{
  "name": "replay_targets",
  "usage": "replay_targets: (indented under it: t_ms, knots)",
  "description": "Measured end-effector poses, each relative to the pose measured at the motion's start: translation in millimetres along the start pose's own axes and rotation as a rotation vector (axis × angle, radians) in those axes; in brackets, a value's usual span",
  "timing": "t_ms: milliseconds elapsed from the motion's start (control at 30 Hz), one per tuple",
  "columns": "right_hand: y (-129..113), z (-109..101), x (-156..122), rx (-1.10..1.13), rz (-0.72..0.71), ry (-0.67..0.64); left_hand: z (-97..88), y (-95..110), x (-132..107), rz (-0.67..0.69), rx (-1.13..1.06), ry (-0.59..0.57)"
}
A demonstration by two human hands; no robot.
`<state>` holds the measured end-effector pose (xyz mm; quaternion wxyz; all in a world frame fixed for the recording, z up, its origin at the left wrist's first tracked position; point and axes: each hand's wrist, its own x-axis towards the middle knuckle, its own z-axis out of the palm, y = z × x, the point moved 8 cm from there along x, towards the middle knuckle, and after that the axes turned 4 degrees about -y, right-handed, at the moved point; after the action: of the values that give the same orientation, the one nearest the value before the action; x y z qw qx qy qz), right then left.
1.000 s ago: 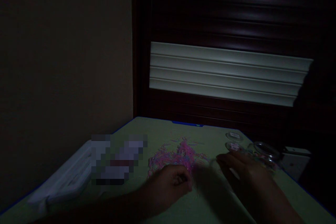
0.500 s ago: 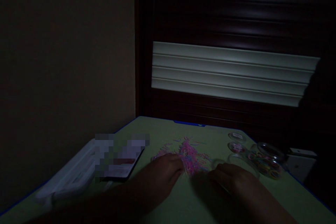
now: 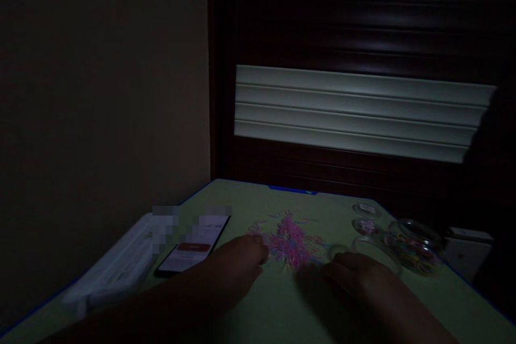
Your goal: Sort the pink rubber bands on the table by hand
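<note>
A loose pile of small, mostly pink rubber bands (image 3: 291, 242) lies on the pale green tabletop, with a few blue and light ones at its edges. My left hand (image 3: 239, 258) is at the pile's left edge, its fingers curled together. Whether anything is between its fingertips is too dark to see. Right of the pile, my right hand (image 3: 350, 274) rests low over the table with fingers bent and closed; what they hold, if anything, is hidden. Just beyond it is a clear round lid or dish (image 3: 381, 252), partly covered by the hand.
On the left lie a lit phone (image 3: 193, 252) and a long white case (image 3: 116, 263). At right stand a clear jar of coloured hair ties (image 3: 417, 252) and two small round containers (image 3: 366, 226) (image 3: 366, 209). A white boxy object (image 3: 467, 252) is beyond the table's right edge.
My left hand has drawn back leftward from the pile, uncovering more of its left side. My right hand has barely moved. The view has shifted slightly.
</note>
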<state>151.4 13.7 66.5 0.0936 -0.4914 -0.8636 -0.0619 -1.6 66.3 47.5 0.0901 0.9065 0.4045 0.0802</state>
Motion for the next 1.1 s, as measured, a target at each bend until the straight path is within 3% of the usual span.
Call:
replay_targets:
  t_ms: [233, 467, 867, 1100]
  knots:
    - [-1.2, -2.5, -0.4, -0.001, -0.002, -0.003, -0.9, -2.3, 0.0, -0.037, 0.068, -0.017]
    - [2.5, 4.4, 0.2, 0.013, -0.01, -0.009, -2.9, 9.4, 2.9, -0.085, 0.171, -0.099]
    - [0.6, 2.3, -0.3, 0.002, -0.018, 0.015, 6.9, 19.4, 9.6, -0.013, 0.325, -0.114]
    - [-2.1, -1.8, -0.4, 0.014, -0.009, 0.009, 12.8, 10.0, 10.1, -0.019, 0.223, -0.055]
